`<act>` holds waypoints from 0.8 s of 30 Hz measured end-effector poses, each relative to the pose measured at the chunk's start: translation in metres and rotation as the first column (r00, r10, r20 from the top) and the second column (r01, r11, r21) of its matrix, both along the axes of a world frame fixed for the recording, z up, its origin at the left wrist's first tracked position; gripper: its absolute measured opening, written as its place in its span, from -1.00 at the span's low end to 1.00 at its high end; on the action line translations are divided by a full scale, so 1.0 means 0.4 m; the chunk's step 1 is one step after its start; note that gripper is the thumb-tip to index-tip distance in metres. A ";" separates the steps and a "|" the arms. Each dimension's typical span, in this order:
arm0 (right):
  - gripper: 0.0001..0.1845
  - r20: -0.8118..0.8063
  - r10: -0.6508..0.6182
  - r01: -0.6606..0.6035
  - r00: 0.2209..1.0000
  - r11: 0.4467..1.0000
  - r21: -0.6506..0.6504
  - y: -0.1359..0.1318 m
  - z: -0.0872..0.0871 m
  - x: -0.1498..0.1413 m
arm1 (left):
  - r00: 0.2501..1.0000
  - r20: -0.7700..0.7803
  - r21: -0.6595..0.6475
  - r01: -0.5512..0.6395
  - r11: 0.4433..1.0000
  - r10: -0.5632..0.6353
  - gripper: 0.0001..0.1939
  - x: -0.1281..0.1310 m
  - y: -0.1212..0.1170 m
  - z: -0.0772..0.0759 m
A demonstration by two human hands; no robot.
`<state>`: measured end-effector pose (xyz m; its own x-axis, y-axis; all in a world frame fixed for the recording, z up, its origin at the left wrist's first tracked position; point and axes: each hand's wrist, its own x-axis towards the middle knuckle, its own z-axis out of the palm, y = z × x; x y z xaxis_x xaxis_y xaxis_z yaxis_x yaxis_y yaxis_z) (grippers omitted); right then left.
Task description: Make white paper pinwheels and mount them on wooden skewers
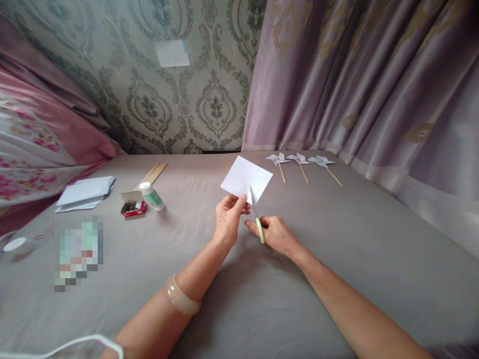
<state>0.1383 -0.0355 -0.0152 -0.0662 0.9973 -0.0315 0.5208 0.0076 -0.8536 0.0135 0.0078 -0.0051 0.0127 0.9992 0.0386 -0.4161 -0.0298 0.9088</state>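
Observation:
My left hand (229,215) pinches the near corner of a white square of paper (246,178) and holds it up above the grey surface. My right hand (275,233) is closed round green-handled scissors (258,224), whose blades enter the paper's near corner. Both hands sit close together at the middle of the view. A pale bangle is on my left forearm.
Three white paper pinwheels on sticks (299,162) lie at the back right by the curtain. Wooden sticks (152,173), a glue bottle (151,195), a small red box (132,205) and a stack of white paper (87,193) lie at the left. A tape roll (17,245) sits far left.

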 end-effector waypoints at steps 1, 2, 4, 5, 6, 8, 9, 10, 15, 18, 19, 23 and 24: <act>-0.45 -0.001 -0.001 0.001 1.000 1.000 0.001 0.001 -0.002 0.000 | 1.000 0.000 -0.001 -0.001 1.000 0.001 -0.73 0.000 0.000 0.001; -0.45 -0.001 -0.003 0.003 1.000 1.000 0.002 0.001 -0.003 0.001 | 1.000 -0.002 -0.002 -0.002 1.000 0.002 -0.73 0.000 0.000 0.001; -0.46 -0.001 -0.005 0.005 1.000 1.000 0.002 0.003 -0.005 0.001 | 1.000 -0.005 -0.007 -0.005 1.000 0.005 -0.72 0.001 0.000 0.002; -0.46 0.001 -0.007 0.007 1.000 1.000 0.004 0.003 -0.005 0.001 | 1.000 -0.004 -0.010 -0.005 1.000 0.005 -0.72 0.001 0.000 0.002; -0.46 0.006 -0.008 0.008 1.000 1.000 0.007 0.003 -0.005 0.001 | 1.000 -0.002 -0.012 -0.005 1.000 0.005 -0.72 0.001 0.000 0.001; -0.46 0.012 -0.012 0.012 1.000 1.000 0.013 0.003 -0.005 0.000 | 1.000 0.003 -0.014 -0.004 1.000 0.004 -0.72 0.000 0.001 0.000; -0.46 0.013 -0.014 0.014 1.000 1.000 0.015 0.002 -0.004 0.000 | 1.000 0.005 -0.014 -0.003 1.000 0.003 -0.72 0.000 0.002 -0.001; -0.46 0.013 -0.016 0.016 1.000 1.000 0.016 0.002 -0.004 0.000 | 1.000 0.005 -0.014 -0.002 1.000 0.002 -0.72 0.000 0.002 -0.002; -0.46 0.022 -0.017 0.017 1.000 1.000 0.018 0.002 -0.005 0.000 | 1.000 0.010 -0.017 0.002 1.000 -0.002 -0.72 -0.001 0.003 -0.004; -0.47 0.024 -0.016 0.015 1.000 1.000 0.020 0.004 -0.007 0.000 | 1.000 0.028 -0.027 0.007 1.000 -0.007 -0.73 -0.001 0.002 -0.002; -0.48 0.023 -0.013 0.013 1.000 1.000 0.020 0.004 -0.008 0.000 | 0.999 0.034 -0.031 0.009 0.999 -0.008 -0.73 -0.001 0.002 -0.001; -0.47 0.035 -0.013 0.013 0.999 1.000 0.011 0.004 -0.006 -0.001 | 0.998 0.057 -0.046 0.017 0.999 -0.014 -0.72 -0.001 0.001 0.003; -0.47 0.038 -0.013 0.013 0.999 1.000 0.009 0.003 -0.005 -0.001 | 0.998 0.063 -0.051 0.020 0.998 -0.017 -0.72 -0.001 0.001 0.004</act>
<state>0.1379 -0.0341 -0.0173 -0.0523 0.9983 -0.0246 0.5531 0.0084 -0.8330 0.0130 0.0080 -0.0036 0.0302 0.9995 -0.0121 -0.4720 0.0249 0.8812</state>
